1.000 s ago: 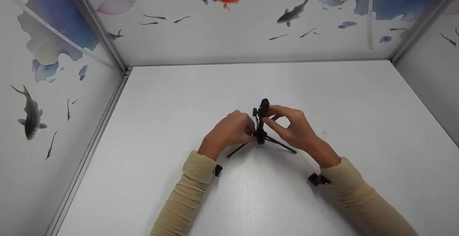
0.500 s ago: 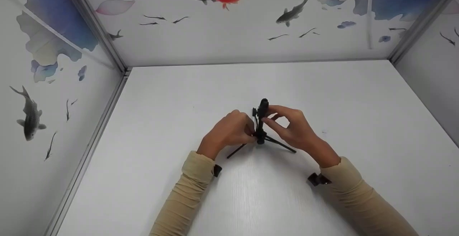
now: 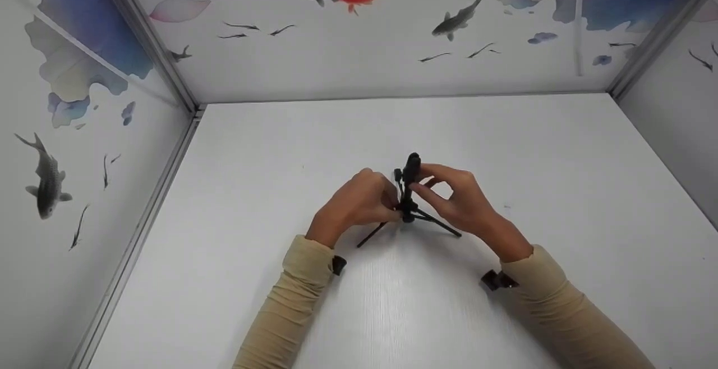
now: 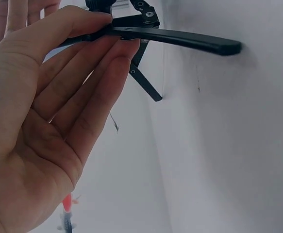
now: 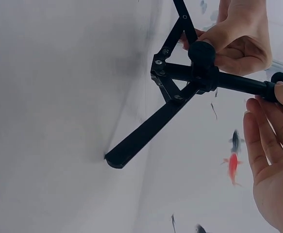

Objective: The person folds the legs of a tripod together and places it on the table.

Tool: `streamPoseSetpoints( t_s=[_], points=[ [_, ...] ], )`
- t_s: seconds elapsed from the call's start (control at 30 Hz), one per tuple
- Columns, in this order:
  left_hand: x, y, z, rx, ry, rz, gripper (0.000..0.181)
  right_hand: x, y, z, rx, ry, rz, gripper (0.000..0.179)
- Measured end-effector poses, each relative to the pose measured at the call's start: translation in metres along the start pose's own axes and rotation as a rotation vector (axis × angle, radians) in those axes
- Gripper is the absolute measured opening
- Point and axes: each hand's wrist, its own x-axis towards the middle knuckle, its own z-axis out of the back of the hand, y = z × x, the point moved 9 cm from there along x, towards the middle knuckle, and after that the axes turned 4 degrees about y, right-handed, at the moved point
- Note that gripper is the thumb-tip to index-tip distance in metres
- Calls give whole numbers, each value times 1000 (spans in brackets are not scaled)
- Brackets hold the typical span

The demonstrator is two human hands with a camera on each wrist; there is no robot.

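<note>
A small black tripod (image 3: 409,212) stands on the white table between the two hands, its legs spread and its centre column upright. My left hand (image 3: 359,201) is at its left side. In the left wrist view, thumb and fingers of the left hand (image 4: 49,111) pinch a tripod leg (image 4: 190,40) near its upper end. My right hand (image 3: 468,203) holds the top of the column between thumb and fingers. From the right wrist view, the right hand (image 5: 277,170) pinches the column's upper end near a round knob (image 5: 279,78). A larger knob (image 5: 202,53) sits at the leg hub.
The white table (image 3: 252,150) has a walled enclosure around its back and sides. Painted fish and leaves decorate the back wall (image 3: 359,72) and the left wall (image 3: 123,201). Both sleeves carry a black wrist camera, one of them at the right wrist (image 3: 493,280).
My left hand has risen very slightly, and the tripod's hub and right leg tip have shifted up a little with it. The right hand keeps its hold, almost still.
</note>
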Motion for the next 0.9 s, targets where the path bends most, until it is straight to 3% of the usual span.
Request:
streamPoseSetpoints(
  t_s=[0.23,0.9],
  points=[
    [-1,0,0,-5,11,17,9,0,1,0,5,-5,7,36],
    [-2,-7,7,7,-14,-48,10,1,2,0,2,7,5,34]
  ],
)
